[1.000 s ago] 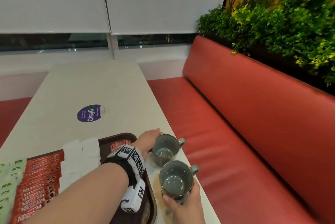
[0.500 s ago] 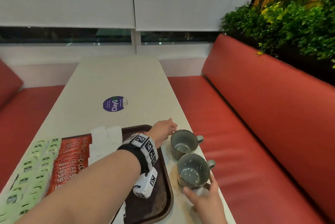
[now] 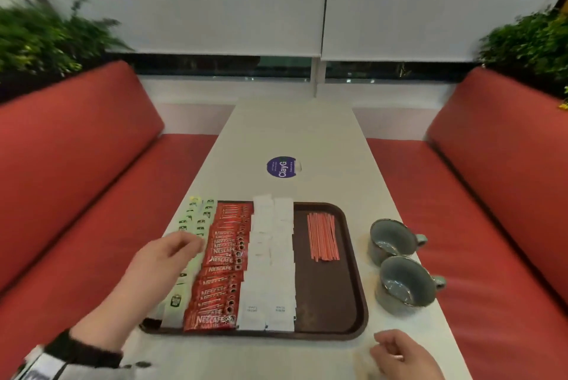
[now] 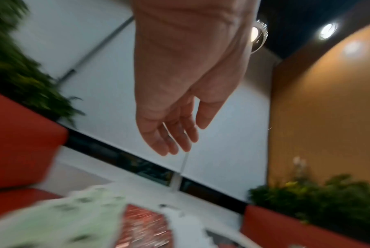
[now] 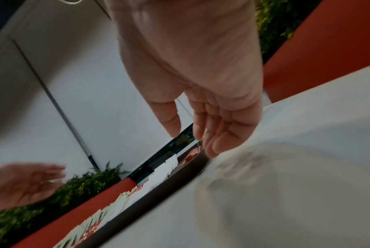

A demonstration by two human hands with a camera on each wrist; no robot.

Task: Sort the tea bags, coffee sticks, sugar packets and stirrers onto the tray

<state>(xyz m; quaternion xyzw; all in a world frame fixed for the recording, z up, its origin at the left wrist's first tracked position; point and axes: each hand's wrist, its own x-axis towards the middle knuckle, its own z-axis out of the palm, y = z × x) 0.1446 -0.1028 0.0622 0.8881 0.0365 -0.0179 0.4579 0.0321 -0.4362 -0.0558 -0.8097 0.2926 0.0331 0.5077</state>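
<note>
A person's left hand (image 3: 166,259) hovers with loose, empty fingers over the pale green paper tea bags (image 3: 196,226) laid in rows along the left edge of a dark brown plastic tray (image 3: 353,296) on a white table (image 3: 292,133). The right hand (image 3: 402,355), fingers slack and holding nothing, rests at the table's near edge, just short of the tray.

Beside the tea bags lie overlapping red foil coffee sticks (image 3: 221,272), then two columns of white paper sugar packets (image 3: 270,259), then a bundle of thin red plastic stirrers (image 3: 322,236) on the bare right part of the tray. Two grey ceramic cups (image 3: 396,262) stand on the table to the right, off the tray.

All four sorts look feather-light and flat. The sachets are probably limp and prone to sliding over one another, so a fingertip pinch at an edge or corner would suit; the stirrers, seemingly stiff yet slick, would best be gathered at mid-length.
</note>
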